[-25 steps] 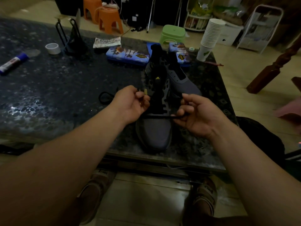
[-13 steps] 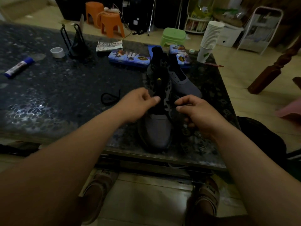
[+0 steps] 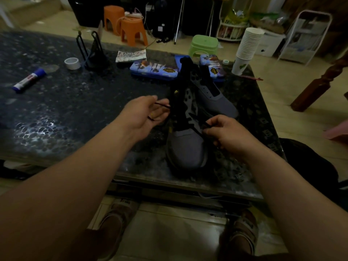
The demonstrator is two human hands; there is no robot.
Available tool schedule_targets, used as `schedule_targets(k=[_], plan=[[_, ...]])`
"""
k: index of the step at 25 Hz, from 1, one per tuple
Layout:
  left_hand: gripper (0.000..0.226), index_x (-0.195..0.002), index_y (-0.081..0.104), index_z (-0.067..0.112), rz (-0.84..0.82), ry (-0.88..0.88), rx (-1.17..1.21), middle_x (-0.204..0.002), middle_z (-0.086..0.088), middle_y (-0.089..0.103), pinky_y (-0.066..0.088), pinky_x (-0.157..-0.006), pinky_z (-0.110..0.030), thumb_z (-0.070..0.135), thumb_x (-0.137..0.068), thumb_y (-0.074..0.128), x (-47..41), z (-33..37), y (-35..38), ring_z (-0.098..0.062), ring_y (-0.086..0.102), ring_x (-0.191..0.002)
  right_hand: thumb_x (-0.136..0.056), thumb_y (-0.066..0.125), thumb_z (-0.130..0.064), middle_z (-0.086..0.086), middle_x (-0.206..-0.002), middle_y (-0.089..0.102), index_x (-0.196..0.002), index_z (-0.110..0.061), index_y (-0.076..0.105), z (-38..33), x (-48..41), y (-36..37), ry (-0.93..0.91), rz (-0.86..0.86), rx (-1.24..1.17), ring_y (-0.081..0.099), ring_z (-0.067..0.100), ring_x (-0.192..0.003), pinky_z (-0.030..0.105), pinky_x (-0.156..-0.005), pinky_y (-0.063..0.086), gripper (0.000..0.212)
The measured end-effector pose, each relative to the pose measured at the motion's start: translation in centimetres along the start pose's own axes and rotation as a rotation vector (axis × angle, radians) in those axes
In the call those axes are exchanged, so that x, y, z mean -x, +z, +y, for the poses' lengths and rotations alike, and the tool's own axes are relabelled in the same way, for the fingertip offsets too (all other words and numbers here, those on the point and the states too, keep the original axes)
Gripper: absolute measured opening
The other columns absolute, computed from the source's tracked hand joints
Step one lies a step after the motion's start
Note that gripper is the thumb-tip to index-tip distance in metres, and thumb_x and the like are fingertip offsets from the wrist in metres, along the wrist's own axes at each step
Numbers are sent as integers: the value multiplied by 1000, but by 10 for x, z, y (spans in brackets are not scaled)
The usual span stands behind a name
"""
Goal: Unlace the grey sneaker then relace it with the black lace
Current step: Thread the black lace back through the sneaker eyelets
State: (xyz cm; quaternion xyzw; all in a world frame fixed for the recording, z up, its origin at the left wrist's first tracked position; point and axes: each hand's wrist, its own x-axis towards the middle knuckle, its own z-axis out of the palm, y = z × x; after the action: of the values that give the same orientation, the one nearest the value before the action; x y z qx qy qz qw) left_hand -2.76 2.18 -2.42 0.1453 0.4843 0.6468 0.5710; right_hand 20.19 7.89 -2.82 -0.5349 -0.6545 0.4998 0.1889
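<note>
The grey sneaker [image 3: 186, 147] stands on the dark speckled table [image 3: 75, 110], toe toward me, near the front edge. The black lace [image 3: 195, 129] crosses its lower eyelets. My left hand [image 3: 146, 113] is just left of the sneaker's tongue, palm turned inward. It holds one lace end, and a yellow tip shows at the palm. My right hand [image 3: 224, 134] is at the sneaker's right side and pinches the other lace strand between thumb and fingers.
A second grey sneaker [image 3: 216, 98] lies behind and to the right. Further back are blue tin cases [image 3: 154, 69], a stack of paper cups [image 3: 246, 49], a black stand [image 3: 92, 51], a tape roll [image 3: 72, 63] and a glue stick [image 3: 28, 81]. My feet are under the table's front edge.
My left hand has pulled back to the left from the tongue and turned its palm open, drawing the lace end out. My right hand has shifted slightly right, still pinching its strand.
</note>
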Motion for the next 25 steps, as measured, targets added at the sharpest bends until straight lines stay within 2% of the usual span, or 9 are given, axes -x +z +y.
schedule_targets(k=[2, 3, 5, 7, 9, 14, 19, 22, 25], plan=[[15, -94, 51, 17, -37, 58, 65, -71, -3, 63, 60, -69, -36, 16, -109, 47, 0, 2, 3, -15, 63, -62, -97, 65, -7, 2, -75, 62, -112, -7, 66, 0, 1, -2, -11, -13, -28, 50, 11, -55, 21, -45, 39, 14], [19, -89, 48, 18, -66, 107, -81, -67, -1, 54, 57, -63, -31, 18, -109, 50, 1, -2, 7, -13, 55, -57, -97, 65, -7, 3, -76, 63, -111, -7, 67, 0, 1, -2, -25, -9, -31, 51, 11, -56, 21, -46, 40, 14], [22, -88, 45, 19, -96, 242, -581, -68, -1, 45, 50, -58, -24, 21, -106, 56, 2, -17, 16, -12, 46, -57, -98, 64, -8, 6, -81, 64, -109, -8, 67, 0, 2, 0, -48, 9, -20, 53, 11, -57, 21, -46, 42, 11], [19, -92, 49, 18, -123, 340, -995, -75, -1, 52, 47, -61, -28, 24, -101, 64, 2, -30, 21, -13, 50, -64, -99, 63, -10, 6, -77, 63, -104, -11, 67, 1, 1, 0, -58, 53, -32, 52, 9, -51, 23, -43, 41, 6], [19, -97, 51, 19, -168, 386, -1191, -81, 2, 56, 43, -62, -31, 27, -97, 69, 6, -32, 23, -12, 51, -68, -99, 63, -11, 7, -79, 65, -102, -14, 66, 2, -2, -2, -64, 107, -56, 52, 9, -49, 23, -42, 41, 6], [21, -110, 57, 31, -317, 306, -1366, -95, 17, 55, 41, -64, -23, 40, -96, 71, 16, -17, 18, -1, 54, -79, -97, 65, -7, 15, -96, 68, -112, -9, 64, 2, -5, -10, -53, 175, -127, 55, 12, -57, 22, -47, 46, 15], [6, -97, 69, 26, -240, 397, -1367, -85, 13, 62, 42, -63, -20, 29, -101, 66, 7, -6, 15, -6, 58, -75, -96, 64, -3, 12, -93, 71, -104, -12, 65, 2, -9, -10, -28, 81, -258, 58, 14, -59, 31, -54, 49, 12], [13, -92, 64, 25, -219, 417, -1388, -84, 8, 64, 46, -65, -25, 32, -102, 64, 7, 3, 10, -12, 59, -77, -97, 64, -4, 7, -89, 73, -104, -14, 66, 5, -8, -11, -16, 62, -248, 57, 13, -58, 30, -54, 48, 12], [26, -87, 62, 26, -275, 353, -1583, -78, 7, 65, 48, -66, -33, 48, -98, 65, 12, -3, 17, -13, 60, -73, -97, 64, -4, 4, -85, 72, -105, -13, 66, 2, -7, -8, -35, 57, -230, 56, 11, -56, 26, -51, 46, 12]])
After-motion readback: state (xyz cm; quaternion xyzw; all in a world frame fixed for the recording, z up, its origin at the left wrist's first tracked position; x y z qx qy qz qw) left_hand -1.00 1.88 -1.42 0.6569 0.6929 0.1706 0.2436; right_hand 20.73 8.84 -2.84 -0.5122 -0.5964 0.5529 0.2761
